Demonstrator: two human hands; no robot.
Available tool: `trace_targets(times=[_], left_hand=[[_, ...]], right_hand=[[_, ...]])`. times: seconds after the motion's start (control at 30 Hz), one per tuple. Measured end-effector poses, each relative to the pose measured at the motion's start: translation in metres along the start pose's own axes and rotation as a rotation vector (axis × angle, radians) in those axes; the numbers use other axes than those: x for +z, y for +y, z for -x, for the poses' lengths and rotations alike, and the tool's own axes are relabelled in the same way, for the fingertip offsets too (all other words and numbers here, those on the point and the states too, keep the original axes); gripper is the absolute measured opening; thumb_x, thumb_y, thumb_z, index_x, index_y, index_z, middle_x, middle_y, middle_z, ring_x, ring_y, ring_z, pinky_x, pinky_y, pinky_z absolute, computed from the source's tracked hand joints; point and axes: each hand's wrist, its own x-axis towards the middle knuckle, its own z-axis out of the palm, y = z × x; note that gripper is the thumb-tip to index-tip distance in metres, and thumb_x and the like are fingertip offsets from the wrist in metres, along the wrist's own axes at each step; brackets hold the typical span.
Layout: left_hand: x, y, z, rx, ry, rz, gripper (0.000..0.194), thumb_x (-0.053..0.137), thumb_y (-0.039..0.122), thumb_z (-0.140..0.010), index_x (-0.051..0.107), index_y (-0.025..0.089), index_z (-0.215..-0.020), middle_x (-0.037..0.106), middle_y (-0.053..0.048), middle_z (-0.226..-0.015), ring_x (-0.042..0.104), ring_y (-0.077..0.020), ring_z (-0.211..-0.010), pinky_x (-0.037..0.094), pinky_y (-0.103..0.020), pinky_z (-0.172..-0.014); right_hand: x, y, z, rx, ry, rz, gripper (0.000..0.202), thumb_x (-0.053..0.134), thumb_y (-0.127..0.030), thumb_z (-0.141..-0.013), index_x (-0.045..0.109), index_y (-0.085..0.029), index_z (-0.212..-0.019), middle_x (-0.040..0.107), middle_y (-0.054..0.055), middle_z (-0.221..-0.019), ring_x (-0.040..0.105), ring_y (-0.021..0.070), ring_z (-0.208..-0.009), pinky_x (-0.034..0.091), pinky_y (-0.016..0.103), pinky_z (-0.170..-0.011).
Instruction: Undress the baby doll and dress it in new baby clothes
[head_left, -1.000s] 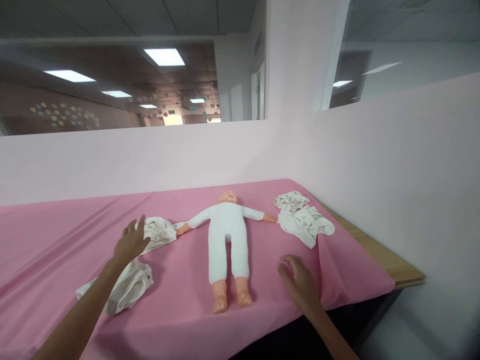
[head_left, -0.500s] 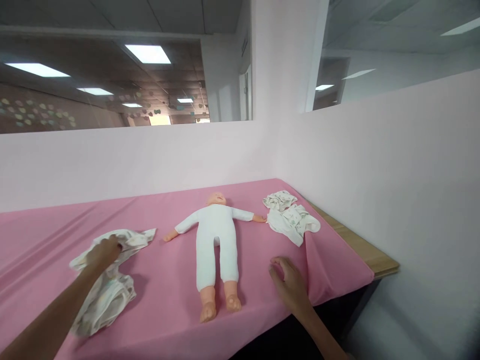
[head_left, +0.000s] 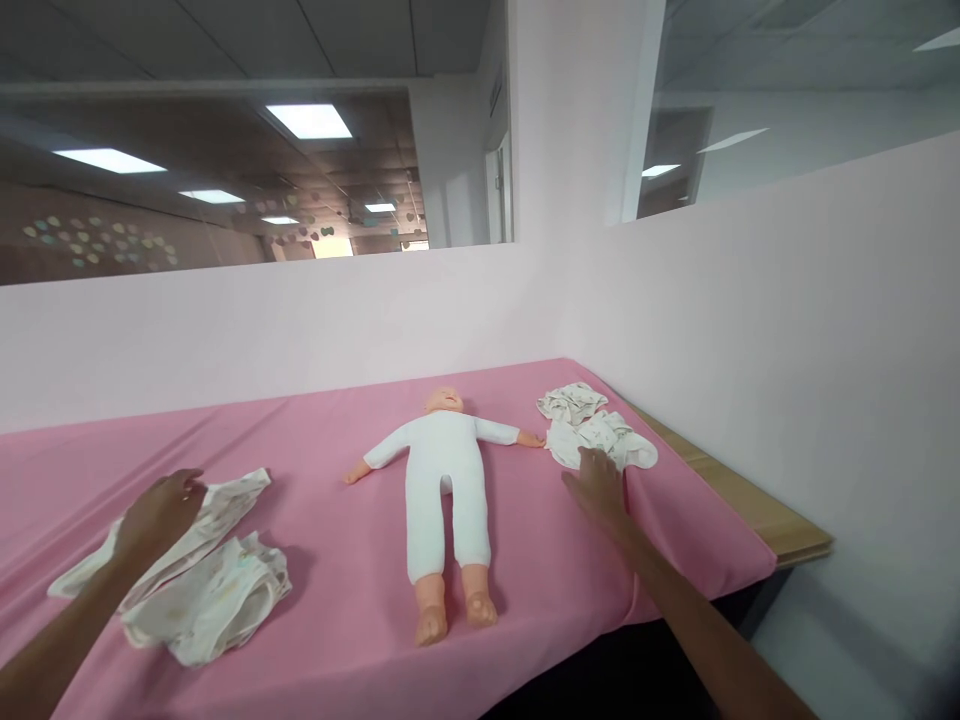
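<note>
White lower cloth on the right [head_left: 609, 433]: it lay directly ahead of your right hand [head_left: 601, 490], at the right end of the pink-covered surface [head_left: 337, 570], crumpled, its longer spread running across you from left to right.
Nearer hand: your right one was at the cloth's near edge, its fingertips overlapping that edge from your viewpoint; your left was well apart, beyond the doll.
Right-hand fingers: they were loosely bent, with a gap to the thumb and no fabric visibly gripped; you could not tell whether the tips touched.
Upper cloth on the right [head_left: 571, 402]: it sat bunched just past the lower one, slightly leftward, nearer the wall [head_left: 360, 330].
Doll [head_left: 444, 450]: it lay face up between your hands, head away and feet toward you, its long axis pointing almost straight ahead; one outstretched arm ended right by the lower cloth, touching or just beside it.
Left hand [head_left: 161, 515]: it was palm down over the long left cloth [head_left: 234, 503], fingers loosely curled, lifting no fabric; contact underneath was hidden.
Long left cloth: it slanted away from you, its far end toward the doll.
Near left cloth [head_left: 214, 605]: it lay rumpled just beside that one, on your side.
</note>
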Motion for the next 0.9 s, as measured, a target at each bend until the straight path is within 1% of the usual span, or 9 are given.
trace_targets(times=[0.07, 0.2, 0.37, 0.43, 0.47, 0.53, 0.63, 0.77, 0.9], left_hand=[[0.0, 0.031, -0.001, 0.109, 0.067, -0.123, 0.037, 0.035, 0.042, -0.087, 0.054, 0.02, -0.108, 0.064, -0.01, -0.106, 0.063, -0.0319, -0.095, 0.048, -0.043, -0.085], [-0.003, 0.106, 0.003, 0.186, 0.121, 0.046, 0.038, 0.036, 0.043, -0.089, 0.057, 0.02, -0.111, 0.068, -0.006, -0.102, 0.066, -0.0225, -0.086, 0.05, -0.031, -0.083], [-0.001, 0.198, 0.026, 0.258, 0.044, 0.341, 0.04, 0.044, 0.048, -0.087, 0.062, 0.019, -0.108, 0.07, -0.007, -0.102, 0.065, -0.0202, -0.084, 0.051, -0.029, -0.079], [0.002, 0.237, 0.044, 0.292, -0.044, 0.464, 0.042, 0.044, 0.05, -0.088, 0.061, 0.019, -0.11, 0.068, -0.009, -0.108, 0.064, -0.0213, -0.091, 0.052, -0.031, -0.08], [0.003, 0.257, 0.054, 0.294, -0.114, 0.509, 0.043, 0.044, 0.052, -0.089, 0.061, 0.02, -0.113, 0.066, -0.009, -0.113, 0.064, -0.0215, -0.092, 0.053, -0.032, -0.079], [0.004, 0.297, 0.073, 0.341, -0.223, 0.62, 0.049, 0.049, 0.053, -0.088, 0.055, 0.021, -0.124, 0.061, -0.01, -0.123, 0.062, -0.0226, -0.099, 0.052, -0.034, -0.084], [0.0, 0.345, 0.096, 0.4, -0.275, 0.77, 0.068, 0.06, 0.049, -0.083, 0.037, 0.025, -0.142, 0.048, -0.012, -0.141, 0.057, -0.0253, -0.111, 0.051, -0.037, -0.089], [-0.015, 0.372, 0.108, 0.481, -0.416, 0.903, 0.048, 0.058, 0.035, -0.085, 0.053, 0.021, -0.13, 0.062, -0.01, -0.122, 0.06, -0.0255, -0.104, 0.052, -0.034, -0.083], [-0.031, 0.362, 0.104, 0.455, -0.506, 0.913, 0.026, 0.057, 0.029, -0.082, 0.068, 0.017, -0.103, 0.07, -0.005, -0.089, 0.064, -0.0212, -0.079, 0.051, -0.03, -0.067]], right_hand=[[-0.002, 0.004, -0.02, 0.027, 0.007, 0.05, 0.039, 0.049, -0.015, -0.08, 0.055, -0.008, -0.118, 0.054, 0.022, -0.124, 0.047, 0.0346, -0.119, 0.034, 0.044, -0.096], [-0.011, 0.006, -0.042, 0.046, -0.022, -0.007, 0.022, 0.045, -0.008, -0.077, 0.063, -0.011, -0.088, 0.064, 0.019, -0.098, 0.058, 0.0296, -0.099, 0.039, 0.039, -0.084], [-0.046, -0.021, -0.049, 0.088, 0.139, -0.182, 0.033, 0.038, -0.025, -0.086, 0.057, -0.013, -0.11, 0.063, 0.014, -0.111, 0.058, 0.0256, -0.099, 0.043, 0.034, -0.08], [-0.071, -0.044, -0.04, 0.059, 0.196, -0.326, 0.035, 0.035, -0.032, -0.089, 0.053, -0.017, -0.115, 0.063, 0.01, -0.112, 0.059, 0.0213, -0.097, 0.045, 0.03, -0.077], [-0.085, -0.058, -0.032, 0.014, 0.218, -0.552, 0.034, 0.039, -0.036, -0.088, 0.054, -0.017, -0.112, 0.063, 0.009, -0.11, 0.06, 0.0211, -0.094, 0.046, 0.029, -0.075], [-0.114, -0.088, -0.01, -0.099, 0.104, -0.919, 0.032, 0.05, -0.041, -0.085, 0.056, -0.019, -0.108, 0.065, 0.006, -0.101, 0.061, 0.0199, -0.087, 0.048, 0.029, -0.072], [-0.15, -0.126, 0.03, -0.29, -0.13, -1.168, 0.025, 0.057, -0.037, -0.084, 0.057, -0.021, -0.104, 0.064, 0.004, -0.1, 0.061, 0.0175, -0.086, 0.049, 0.026, -0.068], [-0.174, -0.146, 0.066, -0.387, -0.398, -1.277, 0.018, 0.061, -0.034, -0.086, 0.057, -0.022, -0.1, 0.065, 0.003, -0.1, 0.06, 0.0138, -0.078, 0.047, 0.023, -0.063], [-0.174, -0.135, 0.063, -0.269, -0.417, -1.306, 0.019, 0.065, -0.033, -0.081, 0.058, -0.022, -0.095, 0.064, 0.001, -0.089, 0.059, 0.0141, -0.074, 0.046, 0.024, -0.061]])
